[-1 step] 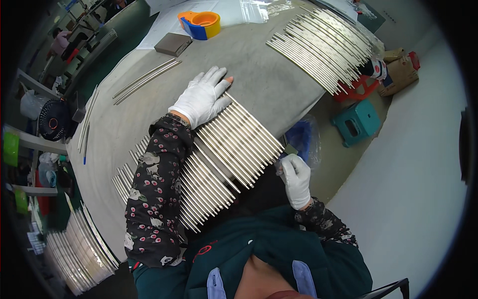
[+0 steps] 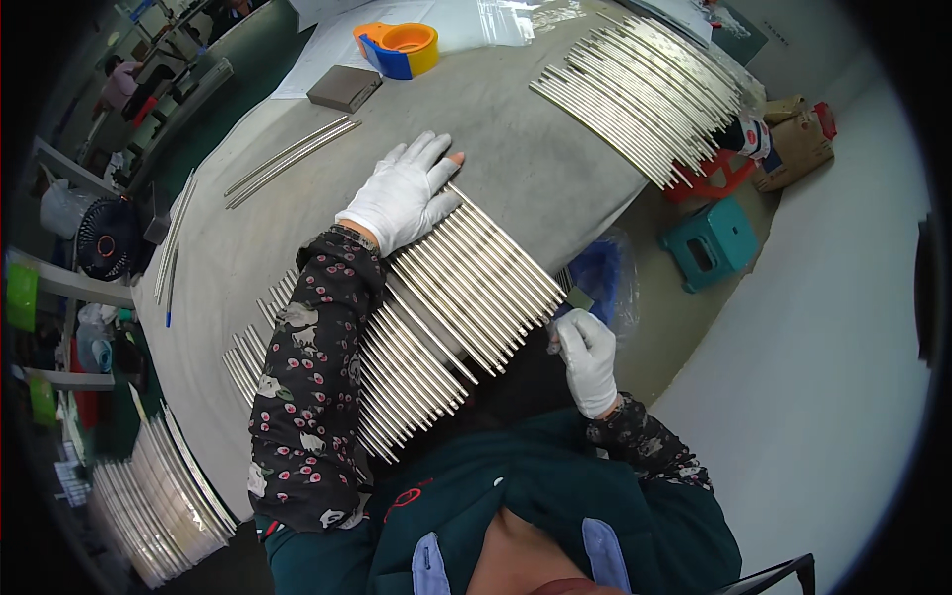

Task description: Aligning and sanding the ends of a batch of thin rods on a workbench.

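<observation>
My left hand [image 2: 397, 203], in a white glove with one fingertip bare, lies flat with fingers stretched over the far ends of a row of thin silvery metal rods [image 2: 481, 273]. A second row of metal rods [image 2: 412, 372] lies beside it, partly hidden under my left forearm. My right hand [image 2: 592, 362], also gloved, is closed just off the table edge, close to the near ends of the first row. Its fingertips are pinched together; what they hold, if anything, cannot be made out.
A grey table [image 2: 516, 178] carries a rod stack [image 2: 645, 94] at far right, a tape dispenser [image 2: 407, 50], a dark block [image 2: 344, 89] and a few loose rods [image 2: 293, 159]. Right of the table stand a teal stool [image 2: 712, 243] and a blue lined bin [image 2: 605, 278].
My right hand has shifted very slightly toward me, away from the rod ends. My left hand and the rods have stayed put.
</observation>
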`<state>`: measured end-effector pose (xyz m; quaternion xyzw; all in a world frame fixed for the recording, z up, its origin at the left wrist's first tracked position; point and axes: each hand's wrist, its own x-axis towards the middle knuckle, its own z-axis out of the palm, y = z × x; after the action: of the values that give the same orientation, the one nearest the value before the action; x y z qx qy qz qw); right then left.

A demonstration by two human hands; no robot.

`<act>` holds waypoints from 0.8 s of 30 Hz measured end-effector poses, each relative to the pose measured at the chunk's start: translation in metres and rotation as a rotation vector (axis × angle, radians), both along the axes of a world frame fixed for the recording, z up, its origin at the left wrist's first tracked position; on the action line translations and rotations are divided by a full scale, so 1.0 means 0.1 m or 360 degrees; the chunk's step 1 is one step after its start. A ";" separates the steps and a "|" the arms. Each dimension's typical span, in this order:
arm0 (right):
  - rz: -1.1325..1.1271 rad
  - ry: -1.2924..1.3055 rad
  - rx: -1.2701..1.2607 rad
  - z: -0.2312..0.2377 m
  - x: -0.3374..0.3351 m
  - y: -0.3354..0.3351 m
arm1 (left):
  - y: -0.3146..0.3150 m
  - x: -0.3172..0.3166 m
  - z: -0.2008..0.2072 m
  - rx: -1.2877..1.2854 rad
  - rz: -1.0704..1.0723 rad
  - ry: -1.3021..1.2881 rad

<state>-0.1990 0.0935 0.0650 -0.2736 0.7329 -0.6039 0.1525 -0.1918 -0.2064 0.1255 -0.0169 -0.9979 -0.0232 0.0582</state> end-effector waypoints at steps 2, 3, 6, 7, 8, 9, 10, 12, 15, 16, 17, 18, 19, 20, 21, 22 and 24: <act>0.0039 0.0136 -0.0053 0.05 0.00 -0.05 | 0.01 -0.02 -0.01 -0.0001 0.0002 0.0000; 0.0122 0.0333 -0.0079 0.05 -0.01 -0.08 | 0.01 -0.01 -0.01 -0.0009 0.0004 0.0003; 0.0217 0.0638 -0.0064 0.08 -0.04 -0.14 | 0.01 0.00 0.00 -0.0016 0.0009 0.0001; 0.0211 0.0706 -0.0092 0.08 -0.04 -0.14 | 0.01 0.01 0.00 -0.0013 0.0009 0.0000; 0.0205 0.0774 -0.0119 0.08 -0.04 -0.15 | 0.01 0.01 0.00 -0.0014 0.0008 -0.0003; 0.0205 0.0772 -0.0120 0.08 -0.04 -0.14 | 0.00 0.02 0.00 -0.0007 0.0007 -0.0002; 0.0206 0.0701 -0.0106 0.08 -0.05 -0.11 | 0.00 0.02 0.00 0.0001 0.0005 0.0000; 0.0204 0.0629 -0.0091 0.06 -0.05 -0.08 | 0.01 0.02 0.00 0.0001 0.0010 0.0001; 0.0021 -0.0288 -0.0103 0.03 -0.06 -0.02 | 0.02 -0.02 0.01 -0.0009 0.0025 0.0010; 0.0022 -0.0286 -0.0105 0.04 -0.06 -0.02 | 0.03 -0.02 0.01 -0.0020 0.0039 0.0015; 0.0005 -0.0276 -0.0089 0.07 -0.07 -0.03 | 0.02 -0.02 0.02 -0.0023 0.0040 0.0016; -0.0020 -0.0268 -0.0070 0.08 -0.07 -0.03 | 0.02 -0.04 0.00 -0.0027 0.0035 0.0023; -0.0025 -0.0268 -0.0071 0.09 -0.07 -0.02 | 0.02 -0.05 -0.01 -0.0032 0.0031 0.0030; -0.0027 -0.0280 -0.0069 0.10 -0.07 -0.03 | 0.02 -0.06 -0.01 -0.0032 0.0028 0.0030; -0.0030 -0.0292 -0.0067 0.10 -0.07 -0.02 | 0.03 -0.06 -0.01 -0.0016 0.0024 0.0036; -0.0034 -0.0292 -0.0068 0.09 -0.07 -0.01 | 0.03 -0.06 -0.01 0.0001 0.0021 0.0041; -0.0045 -0.0330 -0.0059 0.06 -0.08 0.00 | 0.03 -0.04 -0.01 -0.0004 0.0013 0.0045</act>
<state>-0.2073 0.0935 0.0713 -0.2021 0.7057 -0.6445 0.2137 -0.1959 -0.2035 0.1243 -0.0133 -0.9971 -0.0214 0.0724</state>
